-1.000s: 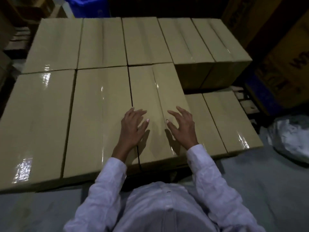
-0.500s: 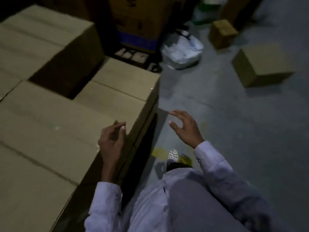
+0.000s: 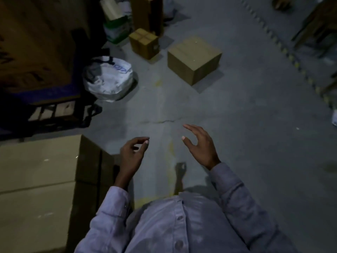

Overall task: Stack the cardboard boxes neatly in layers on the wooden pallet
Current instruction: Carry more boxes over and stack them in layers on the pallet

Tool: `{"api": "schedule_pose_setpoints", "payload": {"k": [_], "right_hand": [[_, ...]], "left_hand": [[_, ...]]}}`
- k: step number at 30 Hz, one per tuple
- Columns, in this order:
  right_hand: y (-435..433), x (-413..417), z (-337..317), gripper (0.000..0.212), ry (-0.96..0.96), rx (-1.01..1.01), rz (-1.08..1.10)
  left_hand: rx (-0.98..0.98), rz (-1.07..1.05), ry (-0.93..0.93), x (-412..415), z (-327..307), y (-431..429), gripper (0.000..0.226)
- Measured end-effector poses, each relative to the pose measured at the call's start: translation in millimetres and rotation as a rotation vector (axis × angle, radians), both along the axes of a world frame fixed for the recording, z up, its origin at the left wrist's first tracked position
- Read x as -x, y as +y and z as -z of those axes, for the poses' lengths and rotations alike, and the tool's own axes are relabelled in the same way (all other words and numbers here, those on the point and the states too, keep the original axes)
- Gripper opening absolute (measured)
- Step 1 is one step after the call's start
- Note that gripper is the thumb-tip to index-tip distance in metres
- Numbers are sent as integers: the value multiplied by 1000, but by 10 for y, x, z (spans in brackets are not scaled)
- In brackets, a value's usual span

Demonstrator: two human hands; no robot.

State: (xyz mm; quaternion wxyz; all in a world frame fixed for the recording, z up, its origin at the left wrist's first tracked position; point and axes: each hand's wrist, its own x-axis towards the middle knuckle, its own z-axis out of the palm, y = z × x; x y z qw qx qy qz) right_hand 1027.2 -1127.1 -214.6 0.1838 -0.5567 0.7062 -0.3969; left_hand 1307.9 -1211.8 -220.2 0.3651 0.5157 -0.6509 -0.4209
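Stacked cardboard boxes (image 3: 38,179) fill the lower left; the pallet under them is hidden. A loose cardboard box (image 3: 194,59) sits on the grey floor ahead, and a smaller taped box (image 3: 144,42) lies just beyond it to the left. My left hand (image 3: 134,156) hovers beside the stack's corner, fingers loosely curled, holding nothing. My right hand (image 3: 199,145) is spread in the air over the floor, empty, well short of the loose box.
A white plastic sack (image 3: 107,79) stands left of the loose boxes. Tall dark cartons on another pallet (image 3: 36,52) block the upper left. An upright carton (image 3: 147,13) stands at the back. A yellow-black floor line (image 3: 299,68) runs down the right.
The view has swung right, away from the stack toward the floor. Both hands came off the top box; the left hand has left the stack's edge and both now hang empty.
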Motion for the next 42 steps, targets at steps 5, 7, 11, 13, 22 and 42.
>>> {"api": "schedule_pose_setpoints", "payload": {"k": [5, 7, 11, 13, 22, 42], "right_hand": [[-507, 879, -59, 46, -19, 25, 157], [-786, 1192, -32, 44, -3, 46, 183], [-1465, 1744, 82, 45, -58, -68, 210], [-1880, 2021, 202, 45, -100, -83, 235], [-3536, 2996, 156, 45, -246, -125, 349], [-7557, 6766, 297, 53, -74, -237, -214]], "left_hand": [[3, 114, 26, 1056, -55, -777, 11], [-20, 160, 16, 1340, -33, -1064, 10], [-76, 213, -17, 1749, 170, -1823, 9], [-84, 221, -24, 1972, 296, -2365, 9], [-187, 341, -104, 3336, 290, -4616, 11], [-219, -7, -77, 6885, 247, -7417, 13]]}}
